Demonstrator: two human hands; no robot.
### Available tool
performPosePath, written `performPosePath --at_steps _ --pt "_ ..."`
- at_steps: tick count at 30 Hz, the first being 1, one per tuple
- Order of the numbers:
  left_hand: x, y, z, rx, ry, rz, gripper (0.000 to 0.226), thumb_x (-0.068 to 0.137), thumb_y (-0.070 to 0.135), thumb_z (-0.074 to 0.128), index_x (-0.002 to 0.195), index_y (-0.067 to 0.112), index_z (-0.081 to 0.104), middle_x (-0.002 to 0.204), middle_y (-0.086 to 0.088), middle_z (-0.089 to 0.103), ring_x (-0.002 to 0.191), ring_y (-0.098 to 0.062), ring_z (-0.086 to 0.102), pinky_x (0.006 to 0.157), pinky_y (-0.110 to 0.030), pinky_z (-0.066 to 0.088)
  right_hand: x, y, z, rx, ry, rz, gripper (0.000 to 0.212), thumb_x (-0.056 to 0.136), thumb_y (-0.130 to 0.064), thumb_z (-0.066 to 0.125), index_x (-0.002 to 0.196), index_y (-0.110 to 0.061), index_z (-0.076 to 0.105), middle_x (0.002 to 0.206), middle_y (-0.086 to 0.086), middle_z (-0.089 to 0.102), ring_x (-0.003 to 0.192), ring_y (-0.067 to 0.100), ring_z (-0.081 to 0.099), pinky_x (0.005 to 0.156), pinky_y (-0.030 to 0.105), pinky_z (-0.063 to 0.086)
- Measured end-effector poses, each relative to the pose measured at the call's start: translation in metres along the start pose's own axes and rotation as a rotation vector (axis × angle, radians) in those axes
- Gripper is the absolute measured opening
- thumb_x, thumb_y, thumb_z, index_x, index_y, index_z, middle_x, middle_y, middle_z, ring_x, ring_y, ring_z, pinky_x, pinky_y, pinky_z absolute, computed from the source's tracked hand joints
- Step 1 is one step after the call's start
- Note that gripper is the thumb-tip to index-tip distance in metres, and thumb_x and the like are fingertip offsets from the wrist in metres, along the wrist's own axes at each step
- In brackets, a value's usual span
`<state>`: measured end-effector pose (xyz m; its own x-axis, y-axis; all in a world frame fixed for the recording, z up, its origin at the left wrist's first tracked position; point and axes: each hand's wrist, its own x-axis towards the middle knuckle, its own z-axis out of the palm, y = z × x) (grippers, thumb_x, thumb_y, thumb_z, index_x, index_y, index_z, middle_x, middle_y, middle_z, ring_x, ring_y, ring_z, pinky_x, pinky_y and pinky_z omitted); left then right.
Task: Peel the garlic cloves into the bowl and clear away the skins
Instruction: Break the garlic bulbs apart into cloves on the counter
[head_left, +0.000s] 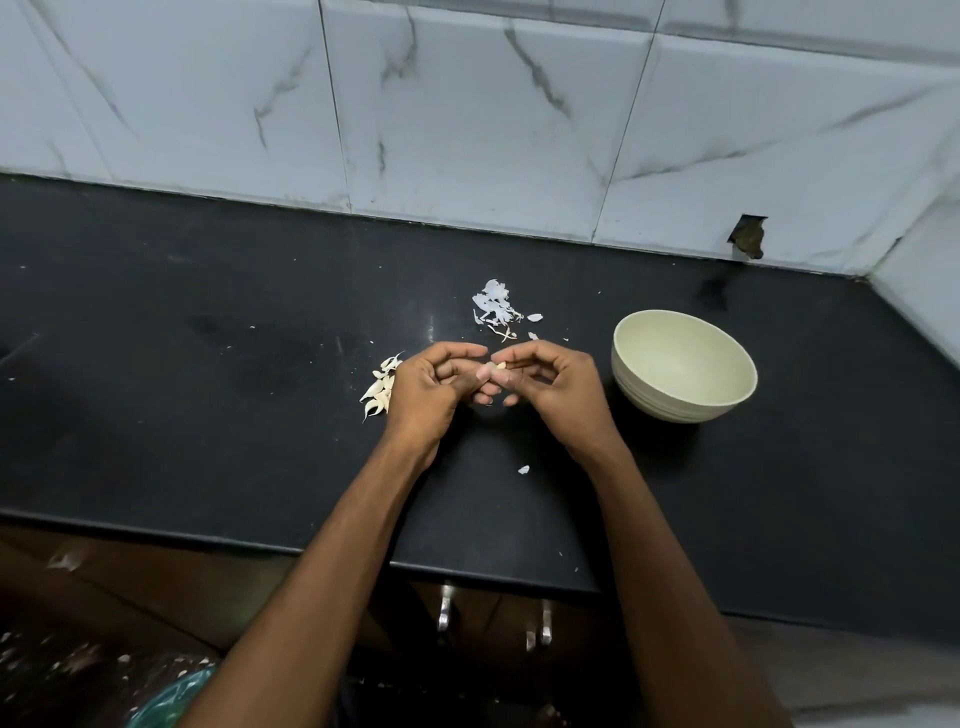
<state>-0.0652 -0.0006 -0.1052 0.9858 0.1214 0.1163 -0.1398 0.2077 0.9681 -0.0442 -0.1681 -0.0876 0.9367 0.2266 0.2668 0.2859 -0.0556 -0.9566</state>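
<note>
Head view: left hand and right hand meet over the black bench, fingers of both curled, pinching one garlic clove between them. Unpeeled cloves lie just left of left hand. Skins behind hands. Bowl near, right.

Dim, bluish light (edges warped)

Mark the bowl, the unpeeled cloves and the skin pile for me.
bowl (730, 347): head view, far right rim.
cloves (378, 396): head view, middle of the heap.
skin pile (493, 304): head view, centre of the white flakes.
</note>
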Motion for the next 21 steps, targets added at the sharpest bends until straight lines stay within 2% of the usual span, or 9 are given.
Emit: performPosePath --at_steps 4,8,12,15,18,21 --pt "-0.004 0.003 0.001 0.031 -0.045 0.011 0.018 0.093 -0.003 0.071 0.11 -0.006 0.069 0.089 -0.028 0.073 0.072 -0.023 0.071 0.068 -0.029 0.059 -0.013 -0.005 -0.005 0.003 0.09 -0.003 0.016 0.087 0.003 0.079 0.097 -0.008 0.076 0.091 0.01 0.079 0.082 0.016 0.074 0.065 0.028 0.06" --pt "-0.004 0.0 0.005 0.112 -0.052 0.014 0.007 0.096 -0.002 0.068 0.102 -0.001 0.071 0.08 -0.013 0.075 0.068 -0.019 0.069 0.067 -0.027 0.057 -0.034 -0.017 -0.016 0.031 0.228 -0.041 0.014 0.087 -0.001 0.081 0.1 -0.006 0.078 0.091 0.005 0.079 0.081 0.013 0.073 0.069 0.026 0.06" --pt "-0.005 -0.004 0.007 0.202 -0.067 0.021 0.004 0.096 0.002 0.07 0.098 0.003 0.073 0.08 -0.013 0.074 0.069 -0.021 0.066 0.07 -0.029 0.056 -0.053 -0.036 -0.035 -0.007 0.299 -0.107 0.016 0.086 -0.002 0.082 0.101 -0.006 0.078 0.09 0.005 0.078 0.079 0.013 0.071 0.073 0.024 0.059" --pt "-0.005 -0.006 0.007 0.249 -0.059 0.034 0.004 0.096 0.003 0.07 0.097 0.006 0.073 0.08 -0.011 0.074 0.07 -0.021 0.068 0.072 -0.029 0.057 -0.058 -0.047 -0.059 -0.174 0.334 -0.157 0.014 0.088 -0.004 0.081 0.101 -0.008 0.079 0.09 0.003 0.078 0.077 0.01 0.068 0.078 0.022 0.058" --pt "-0.004 -0.007 0.006 0.264 -0.058 0.042 0.004 0.097 0.004 0.071 0.099 0.004 0.074 0.082 -0.014 0.074 0.071 -0.021 0.069 0.075 -0.033 0.058 -0.056 -0.055 -0.085 -0.355 0.423 -0.182 0.01 0.09 -0.006 0.08 0.099 -0.009 0.079 0.09 -0.001 0.077 0.072 0.004 0.064 0.075 0.015 0.052" --pt "-0.003 -0.008 0.006 0.276 -0.052 0.056 0.005 0.097 0.004 0.07 0.099 0.001 0.074 0.084 -0.018 0.074 0.071 -0.02 0.069 0.074 -0.033 0.058 -0.053 -0.057 -0.11 -0.553 0.465 -0.218 0.012 0.09 -0.006 0.078 0.099 -0.013 0.08 0.093 -0.004 0.076 0.076 0.004 0.067 0.078 0.013 0.052"
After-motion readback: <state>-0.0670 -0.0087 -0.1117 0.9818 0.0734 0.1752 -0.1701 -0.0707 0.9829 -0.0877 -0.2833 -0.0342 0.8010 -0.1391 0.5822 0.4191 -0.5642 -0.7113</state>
